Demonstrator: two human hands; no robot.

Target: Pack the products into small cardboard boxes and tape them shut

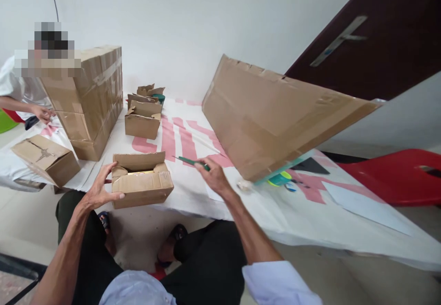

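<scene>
My left hand [98, 189] grips the left side of a small cardboard box [143, 190], thumb along its front and fingers at the back corner. The box stands at the table's front edge with its top flaps up, and something yellow shows inside. To its right, my right hand [213, 175] is closed around a slim green tool [188, 160] with a thin pointed tip. The tip points left towards the box, apart from it. Whether the tool is a knife or a screwdriver I cannot tell.
Stacked cardboard boxes [86, 107] stand at left, beside a closed box [46, 155]. Several opened boxes [142, 126] line the back. A large cardboard sheet [275, 116] leans at right, near a green tape roll [279, 179] and a red chair [392, 178]. A co-worker's hand [43, 113] is far left.
</scene>
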